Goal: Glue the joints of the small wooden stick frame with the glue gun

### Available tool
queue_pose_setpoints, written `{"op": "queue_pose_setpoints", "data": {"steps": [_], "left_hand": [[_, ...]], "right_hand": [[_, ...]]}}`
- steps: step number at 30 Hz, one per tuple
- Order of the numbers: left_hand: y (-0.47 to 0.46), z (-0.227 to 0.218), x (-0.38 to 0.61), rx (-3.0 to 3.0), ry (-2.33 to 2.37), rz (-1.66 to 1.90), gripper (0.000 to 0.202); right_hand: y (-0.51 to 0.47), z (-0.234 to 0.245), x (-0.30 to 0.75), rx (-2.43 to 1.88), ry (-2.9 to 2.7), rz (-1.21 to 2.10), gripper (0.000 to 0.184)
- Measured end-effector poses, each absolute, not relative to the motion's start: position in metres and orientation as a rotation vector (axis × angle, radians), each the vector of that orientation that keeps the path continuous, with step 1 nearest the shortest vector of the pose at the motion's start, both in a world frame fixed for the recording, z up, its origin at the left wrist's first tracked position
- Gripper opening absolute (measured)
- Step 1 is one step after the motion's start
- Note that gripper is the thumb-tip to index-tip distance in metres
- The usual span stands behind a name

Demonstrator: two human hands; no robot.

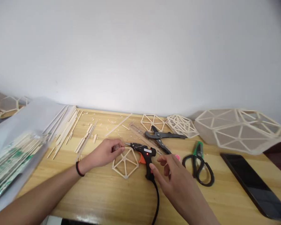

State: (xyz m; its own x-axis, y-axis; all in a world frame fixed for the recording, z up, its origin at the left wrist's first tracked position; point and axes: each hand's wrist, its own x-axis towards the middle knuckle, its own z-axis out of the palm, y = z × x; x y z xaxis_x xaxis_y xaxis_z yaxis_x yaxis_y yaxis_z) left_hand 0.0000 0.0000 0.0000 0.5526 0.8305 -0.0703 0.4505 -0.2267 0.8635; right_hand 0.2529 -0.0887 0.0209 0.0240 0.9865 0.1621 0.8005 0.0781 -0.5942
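"Lying on the wood worktop point(103, 190), near the middle, is a small frame point(124, 158). It is made of sticks that meet in the middle, like a wheel."

"Who has it?"

"The left grip point(106, 153) is at its upper left edge. Finger and thumb come close there, but I can't tell if they pinch it."

"And the right grip point(178, 175)?"

"Its thumb and fingers are apart. It is next to the handle of the glue gun point(146, 152). I can't tell if they touch."

"Is the gun on?"

"A red light shines on its side. Its tip points left, at the left grip, just past the top of the frame. Its cord point(157, 197) runs down toward the near edge."

"What sits behind the gun?"

"Black pliers point(158, 135) and a clear ruler point(136, 128). Past those are two flat frames point(153, 114) by the wall point(140, 62)."

"And to the right?"

"Scissors point(194, 168) with black loops, then a black phone point(253, 184). A big frame point(240, 131) stands behind the phone."

"Now the left!"

"Short sticks point(85, 137), then long sticks point(66, 126), then a bag point(16, 161) full of more sticks, with green on it."
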Motion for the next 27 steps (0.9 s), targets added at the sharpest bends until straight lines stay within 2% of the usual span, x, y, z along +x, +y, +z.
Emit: {"op": "queue_pose_setpoints", "data": {"steps": [4,6,12,21,27], "left_hand": [[0.000,-0.002,-0.001,1.895,1.062,0.545,0.027],[0.001,-0.004,-0.002,1.915,1.066,0.555,0.027],[0.001,-0.004,-0.003,1.959,1.052,0.595,0.028],[-0.001,-0.005,-0.003,1.959,1.010,0.654,0.034],[0.000,-0.004,-0.005,1.924,1.019,0.709,0.032]], "right_hand": [[-0.076,-0.004,0.251,-1.966,-1.792,0.684,0.030],[-0.071,-0.004,0.247,-1.984,-1.738,0.818,0.025],[-0.057,0.010,0.241,-2.012,-1.620,0.838,0.010],[-0.049,0.009,0.256,-1.821,-1.426,1.008,0.011],[-0.043,0.012,0.269,-1.548,-1.261,1.169,0.021]]}}
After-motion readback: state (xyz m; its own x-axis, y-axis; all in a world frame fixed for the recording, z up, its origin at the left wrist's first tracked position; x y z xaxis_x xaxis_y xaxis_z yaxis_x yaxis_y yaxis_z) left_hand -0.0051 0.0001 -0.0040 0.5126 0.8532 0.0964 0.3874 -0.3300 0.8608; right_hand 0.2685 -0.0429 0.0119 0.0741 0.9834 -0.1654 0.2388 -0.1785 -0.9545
